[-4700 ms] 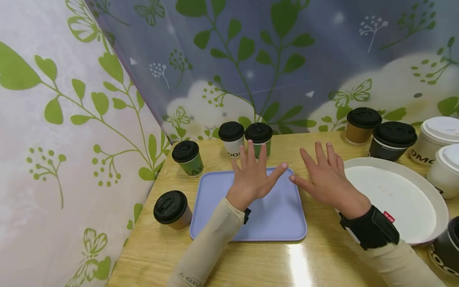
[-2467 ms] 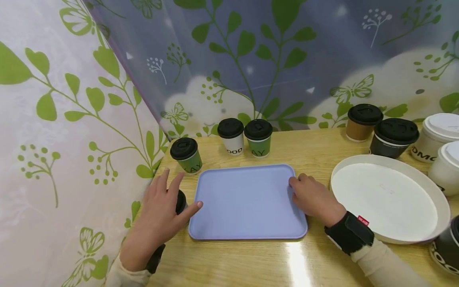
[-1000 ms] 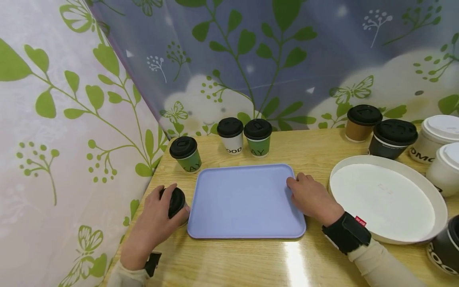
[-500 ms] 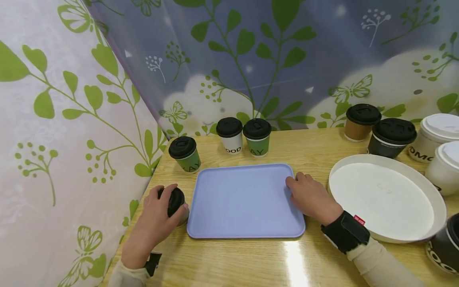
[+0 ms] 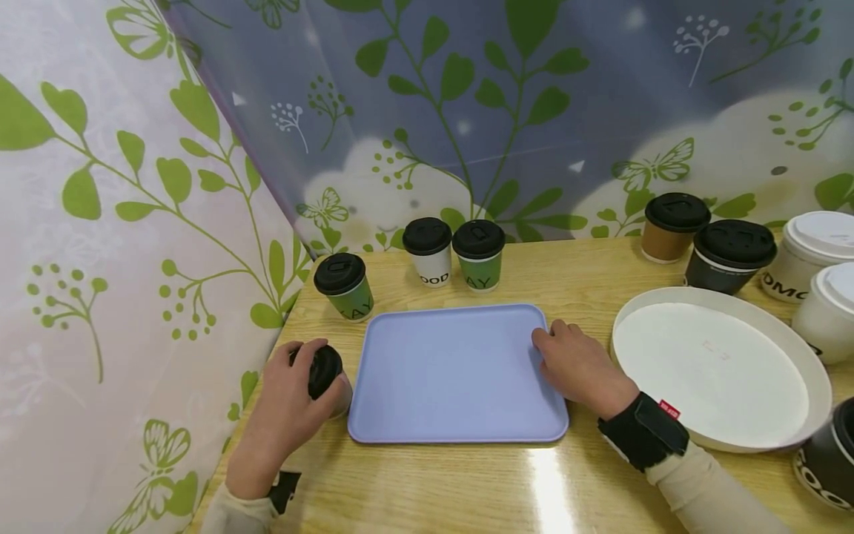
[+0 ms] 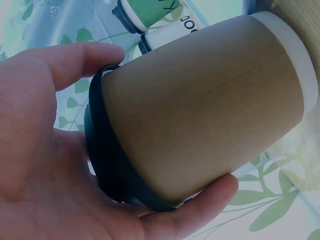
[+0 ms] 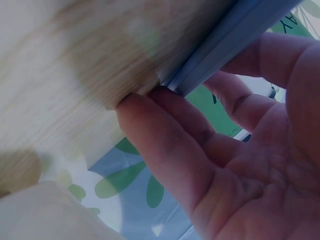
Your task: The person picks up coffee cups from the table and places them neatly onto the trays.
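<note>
The left hand (image 5: 283,411) is wrapping its fingers and thumb around a brown cup (image 6: 200,112) with a black lid (image 5: 323,368), gripping it high, at the lid and upper wall; in the left wrist view the cup is lying across the palm with its white base rim pointing away. The cup is sitting at the table's (image 5: 587,274) left edge, tilting slightly, just beside the left rim of a lilac tray (image 5: 457,374). Across the tray, the right hand (image 5: 579,365) is resting at the right rim, fingers curling against the edge; the right wrist view shows fingertips (image 7: 150,107) pressing at the rim where it meets the wood. Judging from this, doing the step well means keeping the squeeze light, since a paper wall gives and a pressed-on lid can pop, lifting straight up to clear the rim, and holding the tray steady with the right hand. Beyond the grip, three more lidded cups (image 5: 427,251) are standing past the tray's far edge; farther right are a white plate (image 5: 717,371) and larger cups (image 5: 730,256).
</note>
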Demonstrator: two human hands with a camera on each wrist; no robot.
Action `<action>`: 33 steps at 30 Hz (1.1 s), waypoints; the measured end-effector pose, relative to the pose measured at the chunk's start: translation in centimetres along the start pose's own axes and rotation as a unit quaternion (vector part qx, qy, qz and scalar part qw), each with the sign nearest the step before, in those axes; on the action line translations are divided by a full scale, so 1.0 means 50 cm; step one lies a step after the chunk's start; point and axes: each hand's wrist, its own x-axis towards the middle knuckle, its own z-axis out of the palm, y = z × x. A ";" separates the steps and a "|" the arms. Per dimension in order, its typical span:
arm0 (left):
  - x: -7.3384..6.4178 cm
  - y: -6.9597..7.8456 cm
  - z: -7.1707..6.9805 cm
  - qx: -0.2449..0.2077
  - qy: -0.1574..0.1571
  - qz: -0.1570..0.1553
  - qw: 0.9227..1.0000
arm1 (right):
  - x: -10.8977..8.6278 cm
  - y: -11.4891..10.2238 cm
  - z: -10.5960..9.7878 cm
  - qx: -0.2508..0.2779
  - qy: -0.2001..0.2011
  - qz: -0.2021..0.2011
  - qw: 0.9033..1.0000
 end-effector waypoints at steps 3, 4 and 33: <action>0.002 0.003 -0.003 0.005 0.017 0.008 1.000 | 0.000 0.000 0.000 0.001 -0.001 0.001 1.000; 0.002 0.005 -0.005 0.007 0.018 0.006 1.000 | 0.000 0.001 0.000 0.001 -0.001 0.001 1.000; 0.021 0.029 -0.010 0.032 0.043 0.017 0.998 | 0.002 -0.001 -0.005 0.003 -0.023 0.011 1.000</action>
